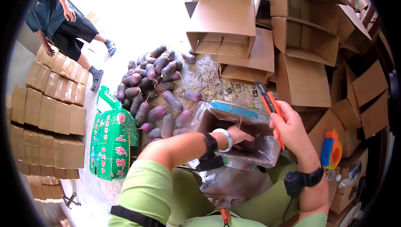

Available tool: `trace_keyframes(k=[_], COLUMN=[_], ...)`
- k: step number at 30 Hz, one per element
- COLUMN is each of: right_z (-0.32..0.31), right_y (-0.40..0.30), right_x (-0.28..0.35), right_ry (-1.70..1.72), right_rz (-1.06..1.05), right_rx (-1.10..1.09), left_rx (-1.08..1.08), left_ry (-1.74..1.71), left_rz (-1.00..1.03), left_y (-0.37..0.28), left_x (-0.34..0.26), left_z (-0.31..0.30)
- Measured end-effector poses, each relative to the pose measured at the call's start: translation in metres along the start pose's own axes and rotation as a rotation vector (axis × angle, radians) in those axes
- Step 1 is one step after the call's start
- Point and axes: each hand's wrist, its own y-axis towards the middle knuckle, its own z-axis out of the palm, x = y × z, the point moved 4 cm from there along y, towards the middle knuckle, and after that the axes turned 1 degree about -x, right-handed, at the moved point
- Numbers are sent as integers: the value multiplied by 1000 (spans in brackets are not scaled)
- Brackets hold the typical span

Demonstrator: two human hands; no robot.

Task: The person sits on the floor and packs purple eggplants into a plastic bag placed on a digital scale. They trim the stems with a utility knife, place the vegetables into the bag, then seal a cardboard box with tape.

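My right hand [289, 126] grips an orange and black utility knife [272, 103], held upright over the right side of an open carton [213, 125]. Clear plastic film [265, 147] lines this carton and spills over its rim. My left hand [239, 135] reaches down inside it. A thin root shows beside the fingers, but what they touch is hidden in shadow. Just left of the carton, purple-skinned radishes [169, 101] lie in a loose heap on the dirty floor.
A green printed carton [114, 144] stands left of the radishes. Taped boxes [47, 117] are stacked at far left, where a person [59, 20] steps past. Empty cartons [300, 36] pile up behind and to the right. A tape dispenser [328, 148] sits at right.
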Motion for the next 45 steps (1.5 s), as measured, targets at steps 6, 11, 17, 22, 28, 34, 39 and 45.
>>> trace_keyframes(k=[6, 11, 17, 22, 28, 34, 39, 45], right_z=[-1, 5, 16, 35, 51, 56, 63, 59], right_y=[-1, 4, 9, 13, 26, 41, 54, 66], right_x=[-2, -9, -10, -7, -5, -8, -9, -15], right_ry=[-65, -59, -85, -104, -168, -172, -218, -216], right_rz=[32, 76, 118, 110, 152, 238, 278, 297], right_rx=[10, 42, 0, 3, -41, -106, -100, -66], left_rx=[245, 311, 33, -716, -1086, -1283, -1406, -1345], left_ry=[1020, 684, 154, 259, 615, 805, 904, 856], left_rz=[45, 236, 405, 339, 164, 285, 381, 173], left_y=[11, -40, -127, -86, -38, 26, 53, 84], left_x=[-12, -47, -62, 67, 129, 91, 35, 27], left_z=[13, -17, -137, -294, -382, -419, -440, -469])
